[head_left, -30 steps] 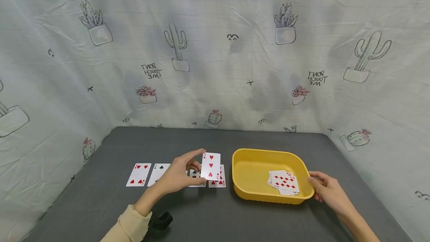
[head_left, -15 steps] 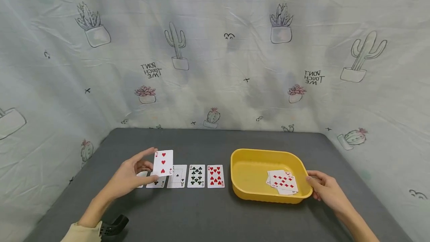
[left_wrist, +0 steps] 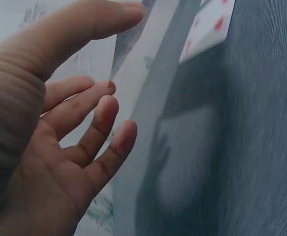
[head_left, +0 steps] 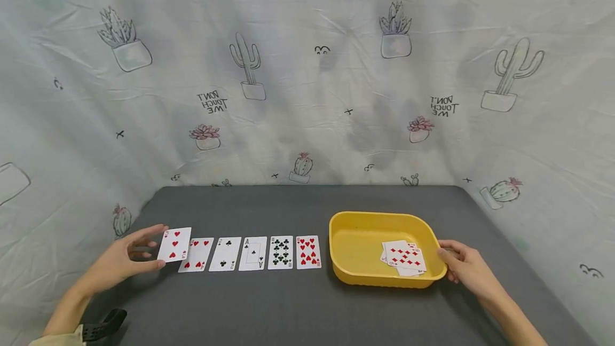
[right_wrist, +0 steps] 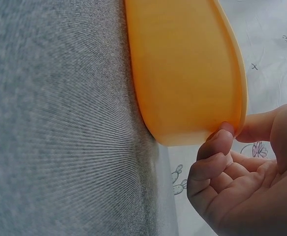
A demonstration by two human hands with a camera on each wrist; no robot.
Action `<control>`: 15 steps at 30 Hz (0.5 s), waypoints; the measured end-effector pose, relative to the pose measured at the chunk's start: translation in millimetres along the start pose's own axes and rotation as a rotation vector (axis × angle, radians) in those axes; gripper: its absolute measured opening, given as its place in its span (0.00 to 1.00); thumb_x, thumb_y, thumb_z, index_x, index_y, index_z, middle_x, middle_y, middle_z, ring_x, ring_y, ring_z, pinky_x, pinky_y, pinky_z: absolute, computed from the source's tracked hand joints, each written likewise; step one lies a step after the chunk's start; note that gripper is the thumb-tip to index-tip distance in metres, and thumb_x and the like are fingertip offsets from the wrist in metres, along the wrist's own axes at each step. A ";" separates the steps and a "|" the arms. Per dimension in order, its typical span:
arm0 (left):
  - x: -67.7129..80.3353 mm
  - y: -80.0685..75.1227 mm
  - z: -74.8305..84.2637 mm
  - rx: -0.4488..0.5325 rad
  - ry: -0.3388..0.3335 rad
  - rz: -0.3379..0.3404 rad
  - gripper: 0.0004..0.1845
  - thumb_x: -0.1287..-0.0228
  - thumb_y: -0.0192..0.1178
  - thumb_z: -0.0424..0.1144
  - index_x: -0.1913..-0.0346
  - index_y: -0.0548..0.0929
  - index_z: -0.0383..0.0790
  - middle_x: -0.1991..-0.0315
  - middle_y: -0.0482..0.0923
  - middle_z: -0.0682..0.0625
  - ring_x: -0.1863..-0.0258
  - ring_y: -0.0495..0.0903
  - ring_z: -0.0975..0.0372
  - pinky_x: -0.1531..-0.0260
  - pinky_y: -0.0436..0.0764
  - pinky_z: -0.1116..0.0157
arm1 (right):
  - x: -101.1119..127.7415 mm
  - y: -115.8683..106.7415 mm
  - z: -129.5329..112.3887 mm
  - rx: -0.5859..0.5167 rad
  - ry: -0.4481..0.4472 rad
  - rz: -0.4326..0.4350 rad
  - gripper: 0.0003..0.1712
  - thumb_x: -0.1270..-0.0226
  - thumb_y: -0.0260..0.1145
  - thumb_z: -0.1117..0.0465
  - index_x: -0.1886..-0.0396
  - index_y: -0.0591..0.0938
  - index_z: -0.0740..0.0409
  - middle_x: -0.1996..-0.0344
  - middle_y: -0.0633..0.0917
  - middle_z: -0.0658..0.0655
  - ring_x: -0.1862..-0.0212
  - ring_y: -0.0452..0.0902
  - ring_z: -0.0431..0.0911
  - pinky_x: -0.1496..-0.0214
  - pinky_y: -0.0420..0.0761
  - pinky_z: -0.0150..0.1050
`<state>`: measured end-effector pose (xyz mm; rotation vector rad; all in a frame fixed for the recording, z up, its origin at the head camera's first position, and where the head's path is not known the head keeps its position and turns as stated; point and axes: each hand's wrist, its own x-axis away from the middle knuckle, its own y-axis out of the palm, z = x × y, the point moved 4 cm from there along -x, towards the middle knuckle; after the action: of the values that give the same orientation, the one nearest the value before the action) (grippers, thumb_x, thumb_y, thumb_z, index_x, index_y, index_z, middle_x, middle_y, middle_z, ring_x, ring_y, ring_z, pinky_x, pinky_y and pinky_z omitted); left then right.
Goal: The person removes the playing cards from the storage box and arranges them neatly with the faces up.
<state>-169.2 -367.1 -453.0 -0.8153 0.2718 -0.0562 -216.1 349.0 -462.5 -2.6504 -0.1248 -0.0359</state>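
I note a grey table (head_left: pixel 288 308) with five cards face up in a straight row, edges nearly touching: four of hearts (head_left: pixel 196 254), a low club (head_left: pixel 225 253), ace of clubs (head_left: pixel 253 253), a high club (head_left: pixel 281 252), a high heart (head_left: pixel 308 252). A loose pile (head_left: pixel 405 258), diamonds on top, lies well to their right. A cactus-print cloth (head_left: pixel 307 95) hangs behind and on both sides.

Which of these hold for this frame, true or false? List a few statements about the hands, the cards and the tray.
1. The left hand pinches a three of hearts. True.
2. The yellow tray is empty. False: it holds a small pile of cards.
3. The right hand holds the tray's rim. True.
4. The row on the table is face down. False: the faces show.
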 end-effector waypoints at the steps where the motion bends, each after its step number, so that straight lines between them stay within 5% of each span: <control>1: 0.5 -1.6 -4.0 -0.009 -0.013 -0.006 0.41 0.42 0.73 0.43 0.26 0.65 0.49 0.34 0.66 0.44 0.48 0.72 0.68 0.57 0.78 0.64 | -0.3 -0.5 0.0 0.001 0.002 0.000 0.30 0.23 0.57 0.55 0.34 0.66 0.73 0.71 0.80 0.59 0.77 0.72 0.47 0.74 0.76 0.39; 15: 1.8 -4.0 -34.8 -0.082 -0.027 -0.051 0.40 0.44 0.74 0.45 0.29 0.70 0.41 0.34 0.69 0.46 0.48 0.70 0.70 0.58 0.74 0.67 | -5.2 -3.5 1.7 0.009 0.016 -0.018 0.31 0.23 0.57 0.54 0.33 0.65 0.73 0.71 0.79 0.59 0.76 0.72 0.47 0.73 0.76 0.40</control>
<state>-176.4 -394.9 -473.2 -0.9038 0.2286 -0.0824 -221.6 352.4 -462.6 -2.6397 -0.1428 -0.0622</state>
